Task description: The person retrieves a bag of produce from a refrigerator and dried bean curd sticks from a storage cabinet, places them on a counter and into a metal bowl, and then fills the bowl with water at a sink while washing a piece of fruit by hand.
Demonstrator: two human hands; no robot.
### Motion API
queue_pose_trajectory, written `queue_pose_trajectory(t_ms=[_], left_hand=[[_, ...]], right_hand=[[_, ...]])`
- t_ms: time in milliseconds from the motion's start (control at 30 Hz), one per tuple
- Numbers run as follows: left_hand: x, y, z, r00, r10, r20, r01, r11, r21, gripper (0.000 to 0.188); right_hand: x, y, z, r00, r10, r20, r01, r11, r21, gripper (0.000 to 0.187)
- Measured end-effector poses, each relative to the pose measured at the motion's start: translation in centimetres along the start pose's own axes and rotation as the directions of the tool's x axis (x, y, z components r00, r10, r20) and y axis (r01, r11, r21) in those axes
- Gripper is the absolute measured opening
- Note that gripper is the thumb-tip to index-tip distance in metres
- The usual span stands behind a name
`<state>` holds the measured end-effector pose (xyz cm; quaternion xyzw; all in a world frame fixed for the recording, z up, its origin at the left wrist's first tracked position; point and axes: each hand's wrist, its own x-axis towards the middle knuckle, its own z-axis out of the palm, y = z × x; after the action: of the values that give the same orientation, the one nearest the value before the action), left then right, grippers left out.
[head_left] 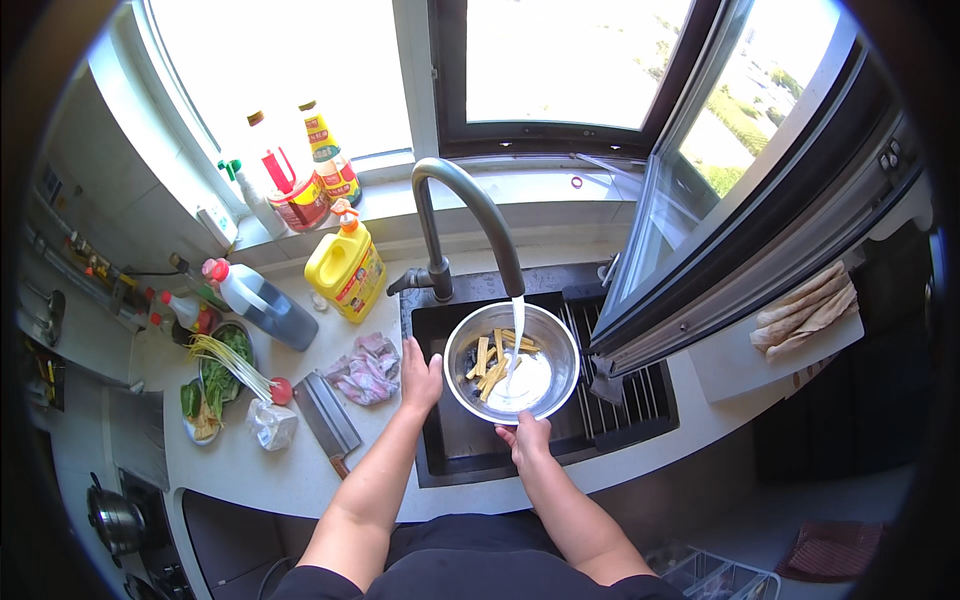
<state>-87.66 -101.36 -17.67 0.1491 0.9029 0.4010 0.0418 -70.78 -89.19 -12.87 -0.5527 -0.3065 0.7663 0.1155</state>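
A steel bowl [562, 362] is held over the dark sink [440, 455], beneath the arched faucet [487, 210]. A white stream of water [519, 325] falls into it. Inside lie several yellow sticks, which look like dried tofu sticks [490, 378], with some dark pieces beside them. My right hand [527, 438] grips the bowl's near rim, thumb up and fingers beneath. Just left of the bowl is my left hand [421, 376], fingers stretched out and thumb apart, holding nothing. I cannot tell whether it touches the rim.
Left of the sink lie a cleaver [328, 415], a crumpled cloth [364, 370], a yellow pump bottle [346, 265] and plates of greens [228, 370]. An open window sash [690, 250] juts over the right side. A drying rack [630, 390] spans the sink's right part.
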Motion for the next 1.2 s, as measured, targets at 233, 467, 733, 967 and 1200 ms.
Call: queue_pose_trajectory(t_ms=[233,467,733,967,1200], left_hand=[[-5.7,5.8,-0.7,0.667,-0.378,0.642,0.659,0.702,-0.27,0.032],[-7.1,5.6,0.0,0.633,-0.429,0.644,0.736,0.592,-0.329,0.028],[-7.8,4.7,0.6,0.648,-0.427,0.631,0.718,0.618,-0.319,0.028],[-8.2,5.0,0.2,0.64,-0.413,0.648,0.712,0.636,-0.299,0.03],[-8.4,4.6,0.5,0.637,-0.414,0.651,0.709,0.645,-0.284,0.03]], right_hand=[[0.2,0.6,-1.0,1.0,0.005,-0.006,-0.005,1.0,0.024,0.028],[-0.8,0.7,-1.3,0.999,0.025,-0.032,-0.025,1.0,0.0,0.028],[-1.2,0.9,-1.7,0.997,0.055,-0.06,-0.054,0.998,0.016,0.03],[-0.6,1.8,-2.6,0.995,0.078,-0.065,-0.076,0.997,0.026,0.029],[-0.4,2.1,-3.0,0.994,0.09,-0.065,-0.088,0.996,0.029,0.03]])
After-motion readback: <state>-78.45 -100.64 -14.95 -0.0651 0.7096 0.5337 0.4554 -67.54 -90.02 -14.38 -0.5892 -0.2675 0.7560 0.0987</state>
